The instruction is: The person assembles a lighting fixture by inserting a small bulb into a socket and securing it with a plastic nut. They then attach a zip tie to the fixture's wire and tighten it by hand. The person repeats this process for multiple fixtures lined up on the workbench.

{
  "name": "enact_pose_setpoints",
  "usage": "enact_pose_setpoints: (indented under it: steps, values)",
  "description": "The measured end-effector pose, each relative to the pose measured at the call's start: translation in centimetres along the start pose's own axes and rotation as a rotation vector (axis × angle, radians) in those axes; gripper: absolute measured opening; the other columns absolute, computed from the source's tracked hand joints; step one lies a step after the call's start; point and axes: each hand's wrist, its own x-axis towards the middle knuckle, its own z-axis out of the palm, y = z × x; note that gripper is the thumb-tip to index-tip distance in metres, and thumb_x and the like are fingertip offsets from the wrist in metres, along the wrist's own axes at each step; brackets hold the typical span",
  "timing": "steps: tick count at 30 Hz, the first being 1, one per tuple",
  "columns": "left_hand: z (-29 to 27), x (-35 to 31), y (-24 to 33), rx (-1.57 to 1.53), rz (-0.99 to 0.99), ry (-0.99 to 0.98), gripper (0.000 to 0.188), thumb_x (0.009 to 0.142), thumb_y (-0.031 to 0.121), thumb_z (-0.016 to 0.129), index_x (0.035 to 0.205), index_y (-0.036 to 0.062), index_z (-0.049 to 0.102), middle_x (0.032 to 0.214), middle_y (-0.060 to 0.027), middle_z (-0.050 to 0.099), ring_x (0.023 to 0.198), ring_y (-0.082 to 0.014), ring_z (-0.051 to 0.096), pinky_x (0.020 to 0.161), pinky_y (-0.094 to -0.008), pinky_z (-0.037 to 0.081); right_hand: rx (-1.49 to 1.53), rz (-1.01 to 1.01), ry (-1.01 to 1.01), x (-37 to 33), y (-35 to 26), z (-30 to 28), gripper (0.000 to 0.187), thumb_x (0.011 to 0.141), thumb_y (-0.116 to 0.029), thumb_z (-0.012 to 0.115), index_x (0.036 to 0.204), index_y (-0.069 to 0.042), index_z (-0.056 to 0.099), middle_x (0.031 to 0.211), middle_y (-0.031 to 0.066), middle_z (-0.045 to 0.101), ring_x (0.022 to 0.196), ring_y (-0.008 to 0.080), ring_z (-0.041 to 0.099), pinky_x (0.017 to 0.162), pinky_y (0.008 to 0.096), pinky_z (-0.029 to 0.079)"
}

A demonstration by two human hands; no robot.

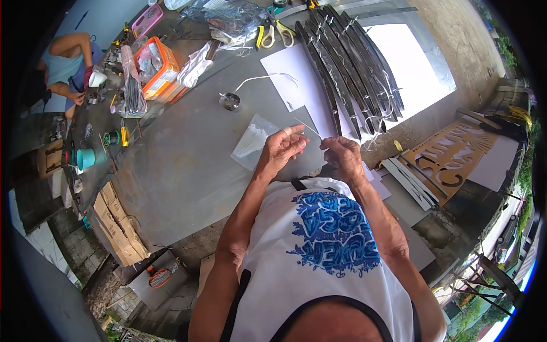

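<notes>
My right hand (343,154) pinches one end of a thin white cable tie (307,126), which slants up and to the left. My left hand (283,145) is beside it, index finger stretched towards the tie and the other fingers loosely bent; I see nothing held in it. Just left of that hand, a clear plastic bag (249,139) with thin white ties inside lies on the grey metal table (176,165). Beyond my right hand, several long dark curved slats (347,68) lie side by side, with white ties and wire on them.
White sheets (401,51) lie under the slats. A small round metal part (229,101) with a white cord is on the table. Scissors (285,34), an orange tub (159,71) and green spools (111,138) are farther off. Another person (65,65) sits at far left.
</notes>
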Motion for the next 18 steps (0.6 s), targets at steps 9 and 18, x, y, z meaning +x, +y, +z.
enact_pose_setpoints:
  steps: [9,18]
  values:
    - [2.0,2.5,-0.8,-0.039,0.025,0.009,0.020,0.096,0.018,0.074,0.097,-0.0011,0.075,0.082,-0.0085,0.074,0.063,-0.0081,0.061,0.054,-0.0222,0.047,-0.035,0.064,-0.143,-1.5,-0.1,-1.4,0.029,0.099,-0.028,0.064,0.103,0.000,0.072,0.092,0.0105,0.073,0.071,0.0166,0.067,0.067,0.0302,0.052]
    - [2.2,2.2,-0.5,-0.032,-0.035,0.008,0.019,0.094,0.019,0.075,0.091,-0.0005,0.075,0.076,-0.0076,0.073,0.060,-0.0071,0.060,0.053,-0.0221,0.047,-0.203,-0.019,-0.140,-1.6,-0.4,-1.6,0.041,0.100,-0.032,0.063,0.118,0.004,0.068,0.098,0.0099,0.073,0.081,0.0154,0.068,0.073,0.0293,0.053]
